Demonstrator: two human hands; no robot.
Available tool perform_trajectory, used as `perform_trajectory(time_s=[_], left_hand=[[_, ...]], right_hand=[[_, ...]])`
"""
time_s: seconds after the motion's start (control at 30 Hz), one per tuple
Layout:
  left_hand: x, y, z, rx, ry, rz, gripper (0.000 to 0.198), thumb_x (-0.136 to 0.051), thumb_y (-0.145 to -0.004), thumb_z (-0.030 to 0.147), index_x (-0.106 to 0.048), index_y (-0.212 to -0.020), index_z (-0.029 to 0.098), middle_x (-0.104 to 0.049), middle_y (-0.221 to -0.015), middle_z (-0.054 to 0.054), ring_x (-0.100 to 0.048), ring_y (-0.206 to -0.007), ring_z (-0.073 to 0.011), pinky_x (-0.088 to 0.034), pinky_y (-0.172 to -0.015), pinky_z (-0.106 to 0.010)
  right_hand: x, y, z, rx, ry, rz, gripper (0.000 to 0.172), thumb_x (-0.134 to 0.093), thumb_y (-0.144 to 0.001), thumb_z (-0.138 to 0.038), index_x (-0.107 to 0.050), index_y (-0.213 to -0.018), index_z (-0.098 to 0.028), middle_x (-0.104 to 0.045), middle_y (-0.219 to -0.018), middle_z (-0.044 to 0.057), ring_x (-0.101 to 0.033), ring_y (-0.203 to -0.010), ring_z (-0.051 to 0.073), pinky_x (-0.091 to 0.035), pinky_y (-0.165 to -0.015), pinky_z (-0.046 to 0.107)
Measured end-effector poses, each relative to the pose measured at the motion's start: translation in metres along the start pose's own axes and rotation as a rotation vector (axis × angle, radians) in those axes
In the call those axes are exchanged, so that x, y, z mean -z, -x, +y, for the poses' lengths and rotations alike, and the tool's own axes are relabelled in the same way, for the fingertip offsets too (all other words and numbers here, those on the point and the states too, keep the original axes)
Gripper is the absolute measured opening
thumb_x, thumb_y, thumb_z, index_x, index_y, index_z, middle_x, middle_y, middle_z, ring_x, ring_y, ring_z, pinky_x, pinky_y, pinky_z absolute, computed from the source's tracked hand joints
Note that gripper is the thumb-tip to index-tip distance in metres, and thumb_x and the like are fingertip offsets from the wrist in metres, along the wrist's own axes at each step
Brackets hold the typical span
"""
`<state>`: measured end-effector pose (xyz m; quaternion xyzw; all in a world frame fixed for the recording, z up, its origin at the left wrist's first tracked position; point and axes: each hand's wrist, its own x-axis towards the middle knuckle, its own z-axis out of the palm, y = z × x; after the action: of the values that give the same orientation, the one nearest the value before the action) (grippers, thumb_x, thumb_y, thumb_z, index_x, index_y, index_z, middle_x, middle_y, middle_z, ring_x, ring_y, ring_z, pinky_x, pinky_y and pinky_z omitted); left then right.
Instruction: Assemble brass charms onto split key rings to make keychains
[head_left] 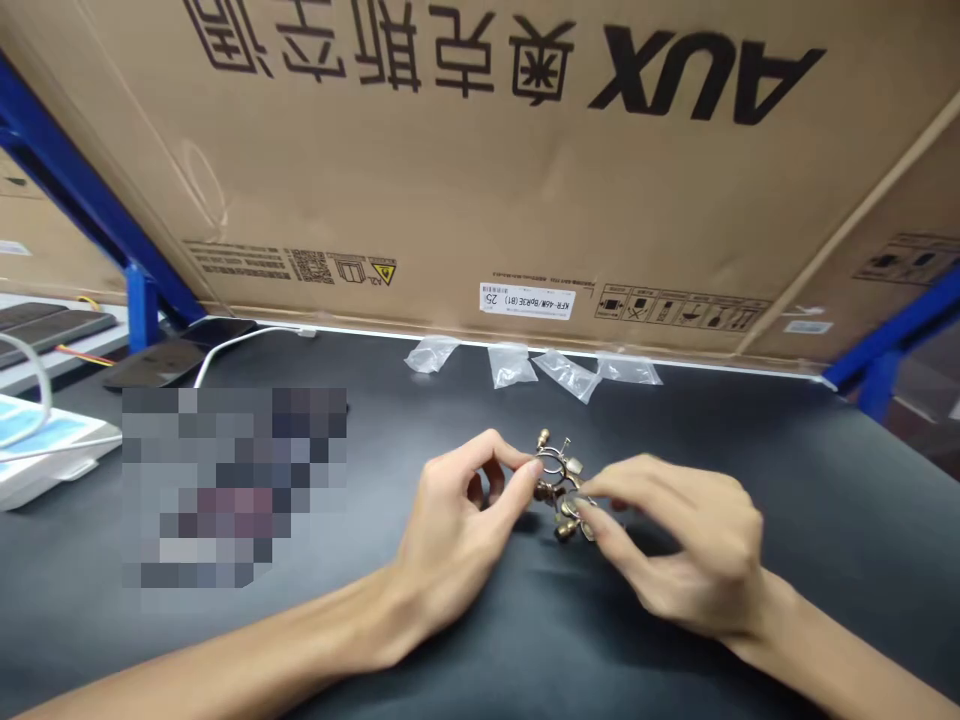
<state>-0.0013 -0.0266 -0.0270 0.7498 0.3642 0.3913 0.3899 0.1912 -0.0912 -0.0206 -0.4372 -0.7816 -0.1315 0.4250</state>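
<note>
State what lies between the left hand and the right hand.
In the head view, a cluster of brass-coloured metal pieces on a ring lies between the left hand and the right hand, with fingers of both hands on it.

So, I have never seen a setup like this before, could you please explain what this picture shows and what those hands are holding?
This view comes from a camera worn on a person's head, looking forward and down. There is no machine here, only bare hands. The left hand and right hand together grip a small brass-coloured metal cluster with rings. On the dark bench top lie clear plastic bags, below a large cardboard box printed AUX.
</note>
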Motion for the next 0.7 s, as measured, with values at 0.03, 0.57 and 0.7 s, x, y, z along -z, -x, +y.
perform_trajectory(time_s=[0.03,0.57,0.7], left_hand=[[0.0,-0.001,-0.001,-0.024,-0.009,-0.012,0.022,-0.059,-0.092,0.033,-0.065,-0.077,0.019,-0.067,-0.071,0.001,-0.054,-0.059,-0.0114,-0.043,-0.055,-0.024],[0.033,-0.035,-0.012,-0.119,-0.337,0.147,0.027,-0.043,-0.097,0.029,-0.068,-0.089,0.021,-0.069,-0.092,-0.002,-0.064,-0.087,-0.0184,-0.048,-0.076,-0.03],[0.035,-0.042,-0.021,-0.061,-0.45,0.053,0.036,-0.036,-0.1,0.031,-0.068,-0.088,0.022,-0.067,-0.096,-0.003,-0.061,-0.096,-0.0212,-0.048,-0.087,-0.035]], right_hand=[[0.001,0.0,0.001,-0.076,-0.013,-0.023,0.014,-0.07,-0.084,-0.02,-0.067,-0.097,-0.017,-0.073,-0.081,0.003,-0.068,-0.065,0.013,-0.053,-0.058,0.024],[0.028,-0.013,0.06,-0.717,-0.641,-0.533,0.031,-0.049,-0.098,-0.041,-0.056,-0.076,-0.019,-0.066,-0.069,0.001,-0.063,-0.06,0.014,-0.053,-0.058,0.026],[0.029,-0.01,0.067,-0.682,-0.501,-0.778,0.032,-0.047,-0.097,-0.038,-0.06,-0.075,-0.02,-0.068,-0.063,0.0,-0.062,-0.054,0.015,-0.049,-0.049,0.025]])
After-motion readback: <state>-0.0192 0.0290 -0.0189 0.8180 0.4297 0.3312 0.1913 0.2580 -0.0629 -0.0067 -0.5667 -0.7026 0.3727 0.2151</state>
